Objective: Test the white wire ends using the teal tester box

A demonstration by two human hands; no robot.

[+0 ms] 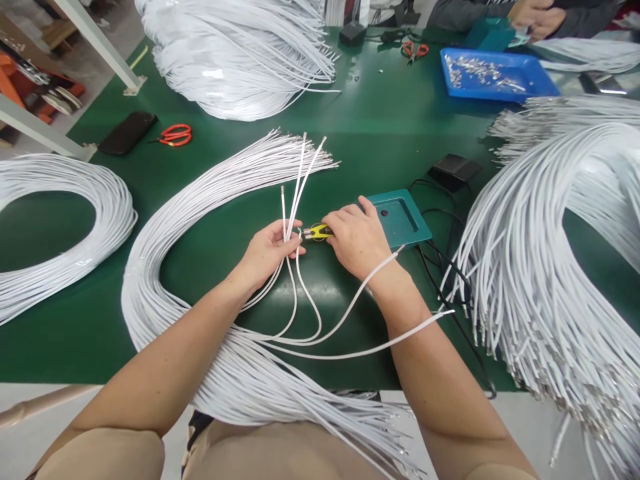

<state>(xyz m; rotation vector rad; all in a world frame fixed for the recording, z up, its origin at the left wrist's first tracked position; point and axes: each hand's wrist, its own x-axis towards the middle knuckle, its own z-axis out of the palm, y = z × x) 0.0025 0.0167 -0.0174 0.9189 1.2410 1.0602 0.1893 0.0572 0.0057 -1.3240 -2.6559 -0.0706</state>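
Observation:
Several white cables (299, 190) are pinched in my left hand (273, 248), their ends standing up above the fingers. My right hand (356, 237) is wrapped round a small yellow and black tool, seemingly pliers (320, 231), whose metal jaws point left at a cable end by my left fingertips. Whether the jaws bite on that end is too small to tell. The cables run down to a curved white bundle (145, 267) in front of me. Two loose cable ends pass over or beside my right forearm. Behind my right hand lies a teal tray (400, 220).
Cable coils lie at left (110, 213), far side (225, 60) and right (540, 233). Red-handled scissors (176, 135) sit beside a black phone-like object (129, 133). Farther off are a second pair of scissors (415, 51), a blue tray (500, 90) of small metal parts and another person's hands (537, 18).

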